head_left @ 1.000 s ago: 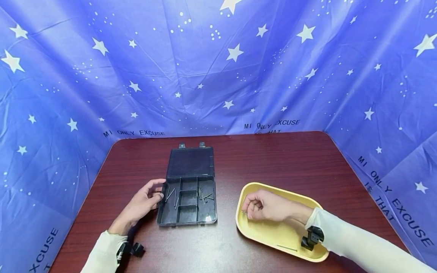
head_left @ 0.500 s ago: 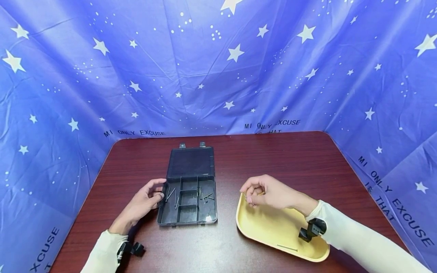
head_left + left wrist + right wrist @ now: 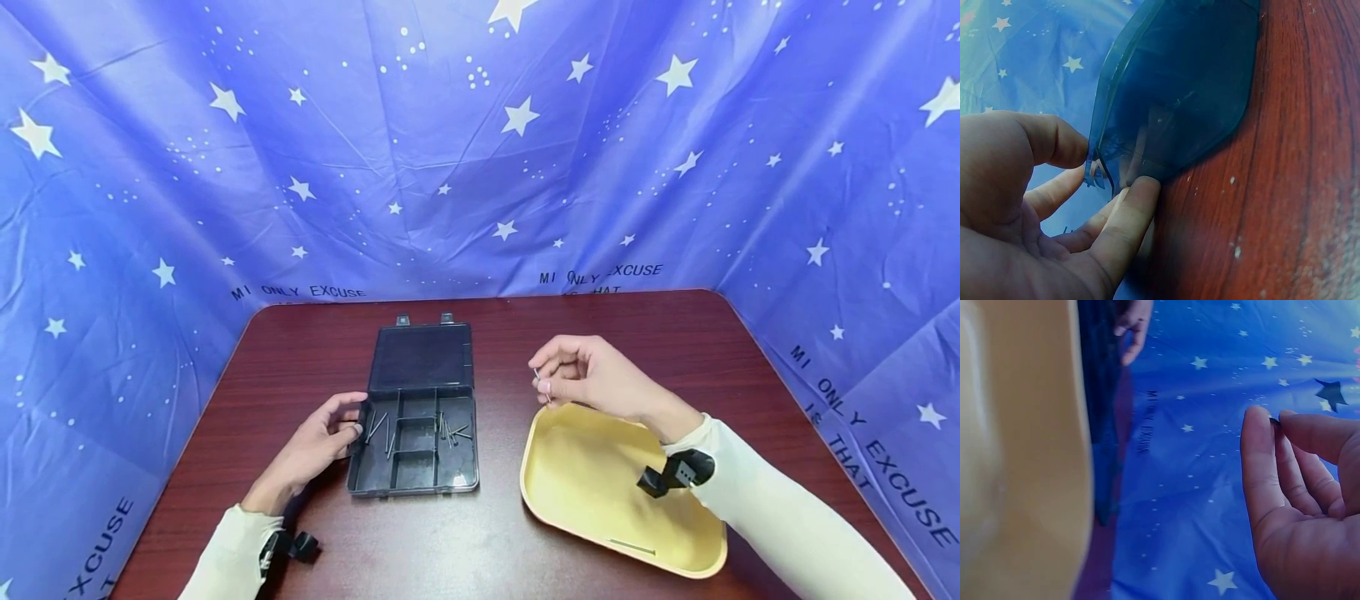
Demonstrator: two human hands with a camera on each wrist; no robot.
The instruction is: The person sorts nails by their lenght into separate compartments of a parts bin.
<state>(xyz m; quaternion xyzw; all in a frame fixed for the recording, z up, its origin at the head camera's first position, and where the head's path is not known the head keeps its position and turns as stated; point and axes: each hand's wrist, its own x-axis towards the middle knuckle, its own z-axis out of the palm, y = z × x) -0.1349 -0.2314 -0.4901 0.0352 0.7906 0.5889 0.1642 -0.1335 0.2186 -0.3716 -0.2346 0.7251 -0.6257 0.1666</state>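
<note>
My right hand (image 3: 596, 379) pinches a thin nail (image 3: 1275, 422) between thumb and fingertips, above the far left end of a yellow tray (image 3: 577, 492). Most of this nail is hidden by the fingers. Low along the tray's near side lies another nail (image 3: 632, 547). To the left, a dark see-through compartment box (image 3: 414, 471) stands with its lid (image 3: 422, 358) laid back. Several nails (image 3: 377, 429) lie in its left compartment and several more in the right one. My left hand (image 3: 318, 442) holds the box's left side, fingertips and thumb against the wall.
Box and tray stand on a dark red wooden table (image 3: 502, 533), with a strip of tabletop between them. A blue star-printed cloth (image 3: 480, 167) hangs behind the table and along both sides. Each wrist carries a small black camera (image 3: 678, 473).
My right hand has risen out of the tray with the pinched nail and moved away from me, to above the far rim. The left hand, the box and the tray stay put.
</note>
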